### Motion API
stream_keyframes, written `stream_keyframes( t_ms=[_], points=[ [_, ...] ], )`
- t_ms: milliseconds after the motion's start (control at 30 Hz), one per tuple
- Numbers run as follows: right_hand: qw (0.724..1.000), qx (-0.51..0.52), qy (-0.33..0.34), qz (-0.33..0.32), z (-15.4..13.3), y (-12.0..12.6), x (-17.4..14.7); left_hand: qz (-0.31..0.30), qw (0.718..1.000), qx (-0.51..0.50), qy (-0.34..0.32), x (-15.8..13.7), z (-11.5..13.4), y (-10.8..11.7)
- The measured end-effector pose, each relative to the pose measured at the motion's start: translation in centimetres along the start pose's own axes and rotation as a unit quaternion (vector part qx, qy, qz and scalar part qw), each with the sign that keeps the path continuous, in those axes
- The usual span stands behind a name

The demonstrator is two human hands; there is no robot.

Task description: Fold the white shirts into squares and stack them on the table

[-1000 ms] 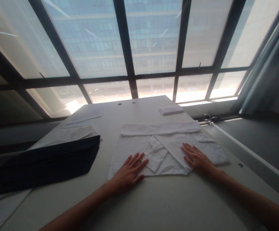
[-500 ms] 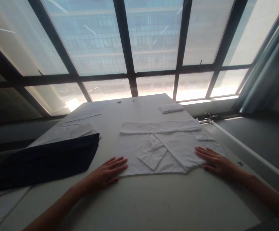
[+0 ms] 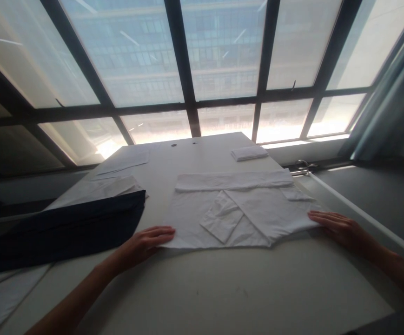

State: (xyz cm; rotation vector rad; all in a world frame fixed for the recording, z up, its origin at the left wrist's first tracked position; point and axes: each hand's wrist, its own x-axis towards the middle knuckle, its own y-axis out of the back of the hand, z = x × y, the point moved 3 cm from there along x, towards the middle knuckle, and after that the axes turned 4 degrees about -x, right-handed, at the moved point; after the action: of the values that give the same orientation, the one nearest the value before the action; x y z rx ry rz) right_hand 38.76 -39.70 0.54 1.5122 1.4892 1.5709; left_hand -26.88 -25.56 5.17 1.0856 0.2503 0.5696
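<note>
A folded white shirt [image 3: 188,218] lies on the white table in front of me, its far edge turned over in a band. A folded piece, perhaps a sleeve end, rests slantwise on its middle. My left hand [image 3: 155,238] is at the shirt's near left corner, fingers pressed together and closed on the edge, thumb hidden. At the right edge, my right hand [image 3: 339,226] has its fingers together on the cloth, closed on it, with the thumb out of sight. The shirt stays flat between both hands.
Dark navy cloth [image 3: 69,232] lies at the left over white fabric [image 3: 16,298]. Behind it are white cloth [image 3: 114,187] and paper-like sheets [image 3: 128,160]. A small folded white cloth [image 3: 249,153] sits far right on the table [image 3: 222,284]. A white rail [image 3: 362,214] runs beside the table.
Both hands have moved outward to the shirt's side edges. Their spread fingers have come together and closed on the cloth. The shirt has barely shifted.
</note>
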Motion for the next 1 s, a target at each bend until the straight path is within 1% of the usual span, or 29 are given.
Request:
stream_keyframes(
  t_ms=[100, 167, 267, 333, 400, 500, 567, 633, 700, 767, 867, 933, 1000],
  points=[
    [0.998, 0.048, -0.032, 0.036, 0.3, 0.4, -0.1, 0.027, 0.998, -0.050, 0.022, 0.2, -0.7, 0.1],
    [0.991, 0.095, -0.065, 0.067, 0.3, 0.9, 0.1, 0.040, 0.995, -0.083, 0.043, 0.4, -0.7, 0.5],
    [0.972, 0.162, -0.143, 0.092, 0.5, 2.1, 1.1, 0.048, 0.986, -0.135, 0.092, 1.1, 0.0, 2.0],
    [0.959, 0.175, -0.199, 0.100, 0.9, 3.0, 2.3, 0.065, 0.976, -0.165, 0.130, 2.0, 0.5, 3.3],
    [0.949, 0.172, -0.241, 0.108, 1.4, 3.8, 3.8, 0.102, 0.962, -0.190, 0.170, 3.1, 0.4, 4.6],
    [0.933, 0.188, -0.284, 0.119, 2.4, 4.2, 6.3, 0.166, 0.935, -0.215, 0.229, 5.0, -0.9, 6.0],
    [0.918, 0.221, -0.302, 0.132, 3.0, 4.1, 7.8, 0.203, 0.919, -0.229, 0.247, 6.2, -2.1, 6.5],
    [0.902, 0.257, -0.316, 0.139, 3.4, 3.6, 9.1, 0.225, 0.911, -0.241, 0.247, 7.4, -3.3, 6.7],
    [0.889, 0.280, -0.335, 0.137, 3.8, 3.1, 10.2, 0.234, 0.906, -0.254, 0.246, 8.4, -4.2, 6.7],
    [0.881, 0.282, -0.355, 0.132, 4.1, 2.5, 11.1, 0.227, 0.903, -0.266, 0.251, 9.4, -5.1, 6.3],
    [0.886, 0.254, -0.367, 0.126, 4.7, 1.2, 12.3, 0.222, 0.901, -0.240, 0.284, 10.6, -6.4, 5.4],
    [0.898, 0.215, -0.363, 0.125, 5.1, 0.2, 13.0, 0.232, 0.903, -0.189, 0.307, 11.2, -7.3, 4.8],
    [0.911, 0.176, -0.352, 0.122, 5.4, -0.8, 13.4, 0.235, 0.911, -0.134, 0.311, 11.8, -7.9, 4.2]
  ],
)
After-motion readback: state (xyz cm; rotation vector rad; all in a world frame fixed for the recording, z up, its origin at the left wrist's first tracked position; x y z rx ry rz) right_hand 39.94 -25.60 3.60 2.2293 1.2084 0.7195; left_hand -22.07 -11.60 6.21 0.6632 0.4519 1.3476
